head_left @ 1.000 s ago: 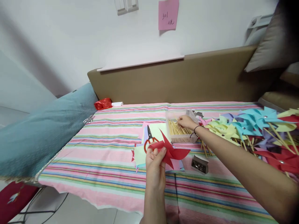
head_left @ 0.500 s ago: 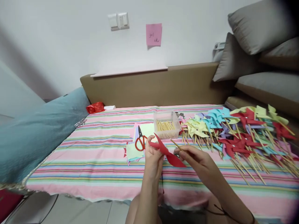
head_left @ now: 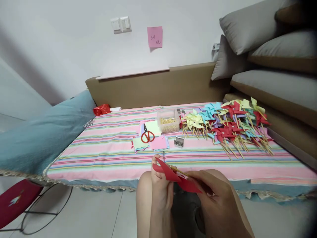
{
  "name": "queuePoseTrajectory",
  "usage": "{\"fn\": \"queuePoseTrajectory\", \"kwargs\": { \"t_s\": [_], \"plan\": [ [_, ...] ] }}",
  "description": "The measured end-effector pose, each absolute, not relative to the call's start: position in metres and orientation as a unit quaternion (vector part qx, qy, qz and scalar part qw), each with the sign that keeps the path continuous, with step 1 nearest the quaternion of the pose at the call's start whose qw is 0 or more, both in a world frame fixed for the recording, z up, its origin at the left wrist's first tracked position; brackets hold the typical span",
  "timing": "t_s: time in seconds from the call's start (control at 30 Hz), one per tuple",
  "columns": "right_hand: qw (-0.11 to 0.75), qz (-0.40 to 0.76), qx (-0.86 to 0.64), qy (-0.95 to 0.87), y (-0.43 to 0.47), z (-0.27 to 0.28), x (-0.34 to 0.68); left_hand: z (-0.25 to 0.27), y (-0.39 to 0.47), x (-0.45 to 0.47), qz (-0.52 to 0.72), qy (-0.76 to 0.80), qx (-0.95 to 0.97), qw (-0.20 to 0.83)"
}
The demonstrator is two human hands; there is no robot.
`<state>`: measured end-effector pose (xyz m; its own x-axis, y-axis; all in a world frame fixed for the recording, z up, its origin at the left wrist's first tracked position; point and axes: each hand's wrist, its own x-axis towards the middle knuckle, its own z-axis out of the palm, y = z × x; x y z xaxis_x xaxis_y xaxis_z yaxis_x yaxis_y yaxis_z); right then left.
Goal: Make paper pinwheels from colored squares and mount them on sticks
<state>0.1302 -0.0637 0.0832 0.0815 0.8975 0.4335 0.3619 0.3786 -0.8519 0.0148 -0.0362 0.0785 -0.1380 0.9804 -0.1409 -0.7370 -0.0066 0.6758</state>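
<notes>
My left hand [head_left: 160, 190] is closed on a red paper pinwheel [head_left: 167, 171], which it holds tilted above my lap. Between the fingers of my right hand [head_left: 218, 195] is a thin wooden stick [head_left: 182, 172]. The stick's far end reaches the back of the pinwheel near its middle; whether they are joined I cannot tell. Beyond my hands, a small open box [head_left: 179, 142] of tiny metal pieces lies on the striped cloth. Scissors [head_left: 147, 136] with red handles rest on paper sheets [head_left: 158, 142]. A clear plastic box [head_left: 168, 121] holds many more sticks.
Finished-looking pinwheels [head_left: 228, 130] in several colours are heaped at the right. Grey cushions [head_left: 272, 82] are stacked behind them. The striped cloth [head_left: 99, 155] covers the seat, whose front edge runs before my knees. A red plastic bundle [head_left: 101, 109] lies at the back left.
Both hands have come down nearer my lap. The stick's end, apart from the pinwheel before, is now at it. My view has shifted, and the small box is uncovered.
</notes>
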Motion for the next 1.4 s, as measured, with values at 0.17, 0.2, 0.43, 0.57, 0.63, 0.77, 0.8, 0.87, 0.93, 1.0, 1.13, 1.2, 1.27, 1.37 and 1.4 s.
{"fn": "queuePoseTrajectory", "kwargs": {
  "t_s": [0.17, 0.2, 0.43, 0.57, 0.63, 0.77, 0.8, 0.87, 0.93, 1.0, 1.13, 1.2, 1.27, 1.37, 1.4],
  "plan": [
    [0.569, 0.228, -0.478, -0.629, -0.093, 0.076, 0.136, 0.081, -0.061, 0.014, 0.693, 0.291, 0.189, 0.631],
    [0.573, 0.233, -0.466, -0.632, -0.098, 0.076, 0.138, 0.082, -0.066, 0.015, 0.694, 0.289, 0.193, 0.630],
    [0.595, 0.245, -0.420, -0.640, -0.129, 0.077, 0.146, 0.091, -0.094, 0.028, 0.691, 0.279, 0.218, 0.630],
    [0.610, 0.265, -0.424, -0.615, -0.142, 0.080, 0.144, 0.087, -0.101, 0.026, 0.675, 0.268, 0.205, 0.656],
    [0.610, 0.268, -0.436, -0.605, -0.146, 0.083, 0.141, 0.086, -0.104, 0.026, 0.679, 0.270, 0.201, 0.652],
    [0.606, 0.273, -0.447, -0.598, -0.153, 0.087, 0.136, 0.084, -0.108, 0.025, 0.696, 0.287, 0.201, 0.626],
    [0.601, 0.275, -0.453, -0.598, -0.154, 0.088, 0.135, 0.083, -0.109, 0.024, 0.699, 0.294, 0.200, 0.621],
    [0.591, 0.274, -0.462, -0.602, -0.155, 0.087, 0.132, 0.079, -0.110, 0.022, 0.701, 0.307, 0.199, 0.612],
    [0.584, 0.270, -0.462, -0.611, -0.155, 0.085, 0.130, 0.073, -0.110, 0.018, 0.701, 0.320, 0.200, 0.606],
    [0.584, 0.259, -0.456, -0.620, -0.155, 0.083, 0.128, 0.068, -0.110, 0.015, 0.698, 0.334, 0.202, 0.601],
    [0.588, 0.233, -0.443, -0.635, -0.152, 0.077, 0.127, 0.059, -0.108, 0.012, 0.683, 0.346, 0.197, 0.612],
    [0.586, 0.226, -0.445, -0.639, -0.150, 0.074, 0.126, 0.055, -0.107, 0.011, 0.673, 0.351, 0.192, 0.622],
    [0.579, 0.220, -0.456, -0.640, -0.148, 0.072, 0.127, 0.051, -0.105, 0.011, 0.671, 0.354, 0.189, 0.624],
    [0.571, 0.208, -0.467, -0.642, -0.143, 0.070, 0.129, 0.045, -0.100, 0.012, 0.672, 0.359, 0.182, 0.621],
    [0.570, 0.203, -0.467, -0.645, -0.141, 0.069, 0.130, 0.043, -0.098, 0.012, 0.669, 0.362, 0.180, 0.623]
  ]
}}
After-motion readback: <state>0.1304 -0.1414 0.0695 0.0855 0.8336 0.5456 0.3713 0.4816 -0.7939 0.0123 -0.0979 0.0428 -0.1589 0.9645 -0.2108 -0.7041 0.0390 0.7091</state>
